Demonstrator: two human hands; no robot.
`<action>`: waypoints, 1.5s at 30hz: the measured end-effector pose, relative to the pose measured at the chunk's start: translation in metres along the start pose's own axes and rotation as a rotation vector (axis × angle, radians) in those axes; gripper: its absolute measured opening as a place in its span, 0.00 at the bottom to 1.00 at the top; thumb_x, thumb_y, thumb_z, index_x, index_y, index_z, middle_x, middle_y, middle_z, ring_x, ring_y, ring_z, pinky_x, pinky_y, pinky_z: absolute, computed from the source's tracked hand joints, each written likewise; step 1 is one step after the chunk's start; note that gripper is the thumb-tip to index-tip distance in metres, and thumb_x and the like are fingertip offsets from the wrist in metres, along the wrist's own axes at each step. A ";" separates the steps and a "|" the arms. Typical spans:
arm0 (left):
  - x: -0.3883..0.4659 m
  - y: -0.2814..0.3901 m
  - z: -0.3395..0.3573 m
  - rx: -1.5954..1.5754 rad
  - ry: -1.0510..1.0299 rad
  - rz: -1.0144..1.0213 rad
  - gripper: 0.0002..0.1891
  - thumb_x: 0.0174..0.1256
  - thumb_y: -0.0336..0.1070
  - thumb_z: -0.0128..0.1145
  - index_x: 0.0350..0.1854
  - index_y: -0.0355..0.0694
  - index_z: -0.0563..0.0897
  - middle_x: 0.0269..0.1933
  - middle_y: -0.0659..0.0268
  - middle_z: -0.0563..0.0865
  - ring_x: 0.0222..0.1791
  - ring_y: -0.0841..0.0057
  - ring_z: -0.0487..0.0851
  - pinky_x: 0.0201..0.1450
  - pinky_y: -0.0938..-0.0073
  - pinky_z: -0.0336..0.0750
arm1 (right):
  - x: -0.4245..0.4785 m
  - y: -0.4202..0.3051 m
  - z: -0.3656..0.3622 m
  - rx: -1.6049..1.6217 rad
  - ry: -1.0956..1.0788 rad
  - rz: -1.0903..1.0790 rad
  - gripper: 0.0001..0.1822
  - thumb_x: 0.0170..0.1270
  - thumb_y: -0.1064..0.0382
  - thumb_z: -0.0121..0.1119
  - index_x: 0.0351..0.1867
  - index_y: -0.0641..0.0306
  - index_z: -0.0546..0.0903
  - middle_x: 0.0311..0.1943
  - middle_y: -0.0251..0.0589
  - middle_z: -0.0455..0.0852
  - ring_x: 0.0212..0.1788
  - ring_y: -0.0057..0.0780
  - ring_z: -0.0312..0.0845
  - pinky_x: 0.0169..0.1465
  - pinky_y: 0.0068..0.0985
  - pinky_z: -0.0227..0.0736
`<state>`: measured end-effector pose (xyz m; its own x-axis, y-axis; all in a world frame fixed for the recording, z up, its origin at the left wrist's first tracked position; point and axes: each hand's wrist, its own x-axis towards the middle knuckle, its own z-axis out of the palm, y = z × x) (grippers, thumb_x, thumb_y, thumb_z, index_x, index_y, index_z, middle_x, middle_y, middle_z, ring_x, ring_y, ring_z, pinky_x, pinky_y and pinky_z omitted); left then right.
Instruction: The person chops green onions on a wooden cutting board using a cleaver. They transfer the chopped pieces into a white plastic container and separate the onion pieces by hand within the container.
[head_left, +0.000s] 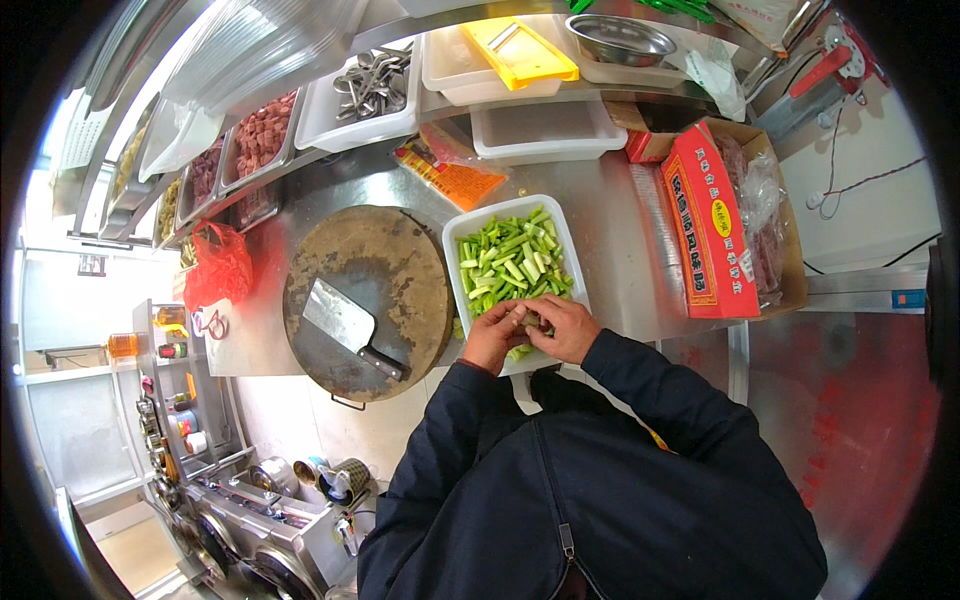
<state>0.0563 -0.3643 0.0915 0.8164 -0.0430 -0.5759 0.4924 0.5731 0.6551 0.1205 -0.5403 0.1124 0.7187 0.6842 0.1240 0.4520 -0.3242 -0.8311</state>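
Note:
A white plastic tub (576, 259) of cut green vegetable stalks (517, 251) stands at the table's front edge. Over its near end my left hand (491, 335) and my right hand (564, 328) meet, fingertips together. Pinched between them is a small greenish piece (532, 319), mostly hidden by the fingers, so its kind is unclear. Left of the tub sits a round wooden chopping block (420, 277), its surface dark and worn. A cleaver (341, 315) lies flat on the block, its dark handle toward the near right.
A red carton (709, 225) of plastic-wrapped food stands right on the steel table (615, 202). Behind are a white tub (547, 131), an orange packet (450, 169) and a cutlery tub (360, 124). Trays of cut meat (264, 135) and a red plastic bag (219, 266) are left.

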 end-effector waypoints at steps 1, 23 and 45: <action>0.001 0.000 -0.001 -0.057 0.002 -0.022 0.18 0.77 0.45 0.58 0.59 0.37 0.81 0.44 0.62 0.88 0.39 0.75 0.86 0.42 0.71 0.83 | 0.001 -0.003 -0.002 0.030 0.001 -0.006 0.25 0.58 0.63 0.69 0.59 0.64 0.80 0.43 0.47 0.85 0.38 0.40 0.86 0.42 0.32 0.82; -0.001 0.042 -0.019 0.029 -0.350 -0.223 0.13 0.76 0.42 0.60 0.48 0.34 0.83 0.34 0.68 0.85 0.28 0.79 0.81 0.34 0.74 0.80 | 0.011 -0.025 -0.012 0.609 -0.218 0.371 0.16 0.72 0.65 0.62 0.58 0.66 0.81 0.35 0.38 0.88 0.32 0.20 0.83 0.36 0.22 0.79; 0.010 0.057 -0.031 0.242 -0.274 -0.220 0.09 0.75 0.39 0.60 0.43 0.39 0.84 0.36 0.67 0.86 0.33 0.76 0.84 0.38 0.72 0.82 | 0.005 -0.028 0.031 0.692 0.102 0.439 0.21 0.68 0.72 0.62 0.62 0.68 0.76 0.36 0.39 0.88 0.32 0.23 0.84 0.36 0.22 0.81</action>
<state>0.0826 -0.3068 0.1077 0.7180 -0.3771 -0.5850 0.6937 0.3191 0.6458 0.0952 -0.5073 0.1199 0.8136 0.5154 -0.2691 -0.2849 -0.0501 -0.9572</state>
